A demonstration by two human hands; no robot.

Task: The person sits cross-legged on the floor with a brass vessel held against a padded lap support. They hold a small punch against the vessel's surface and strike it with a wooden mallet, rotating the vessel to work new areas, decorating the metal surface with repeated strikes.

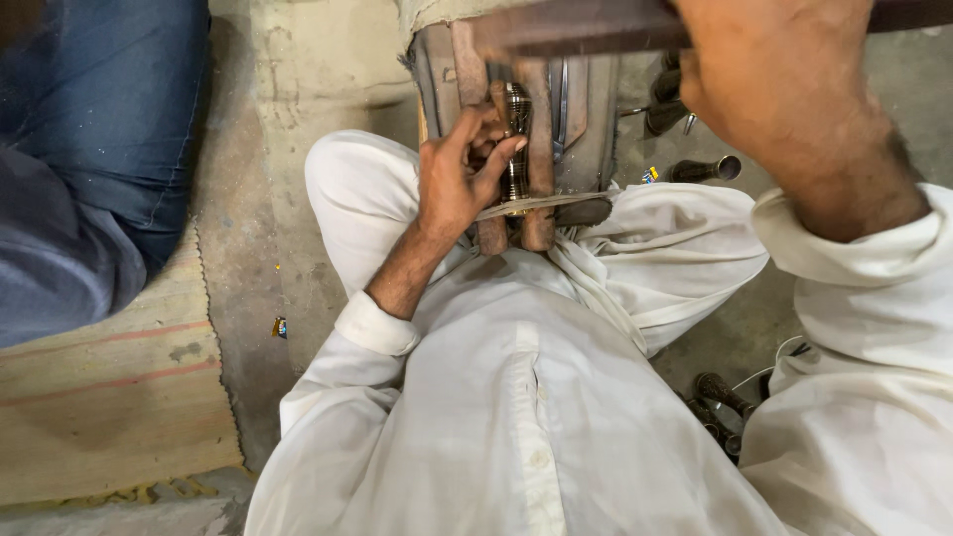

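I look down at my lap in white clothes. My left hand [459, 177] pinches a small ribbed shiny metal piece [515, 111] that sits between two rusty upright bars of a worn wooden and metal fixture [586, 109]. A thin strap [541, 203] crosses the bars just below the piece. My right hand [769, 74] is raised close to the camera and closed around a dark horizontal bar [586, 28] at the top of the fixture.
Dark metal tubes [707, 169] lie on the floor right of the fixture, and more similar parts [720, 392] lie by my right side. Another person's blue-trousered leg [89, 159] is at the left, beside a woven mat [109, 397] on the concrete floor.
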